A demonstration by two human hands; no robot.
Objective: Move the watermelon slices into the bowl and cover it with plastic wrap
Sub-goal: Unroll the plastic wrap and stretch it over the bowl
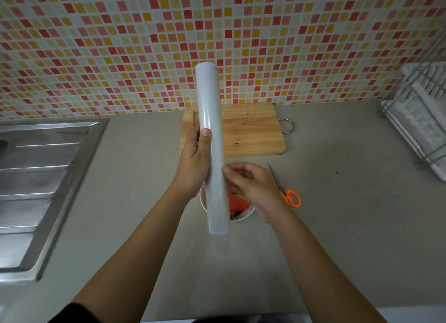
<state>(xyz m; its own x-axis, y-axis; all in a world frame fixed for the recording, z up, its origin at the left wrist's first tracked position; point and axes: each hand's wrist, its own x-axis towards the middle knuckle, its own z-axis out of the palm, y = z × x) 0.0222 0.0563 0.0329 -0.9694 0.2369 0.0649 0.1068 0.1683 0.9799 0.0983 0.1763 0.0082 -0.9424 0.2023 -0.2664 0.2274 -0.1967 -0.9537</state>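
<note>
Kitchen scene, viewed from above over a grey tabletop (337, 226). A long translucent white roll of plastic wrap (212, 139) is held nearly upright in the middle of the view, tilted slightly, above a round white bowl (246, 215). The roll is gripped around its middle by the left hand (194, 164), whose fingers are curled behind it with the thumb pressed flat on the front. The right hand (251, 184) is held just beside the roll's lower half, its fingers (228, 170) loosely bent and touching the roll's right edge; whether any film is pinched cannot be told. Red watermelon slices with green rind (237, 203) are seen lying inside the bowl, partly hidden by the roll and the right hand. Orange-handled scissors (287, 192) lie just right of the bowl. A pale wooden cutting board (253, 132) lies behind, against a red, orange and cream mosaic tile wall (120, 45). A steel sink drainboard (36, 177) is at the left and a white wire dish rack (420, 120) at the right.
</note>
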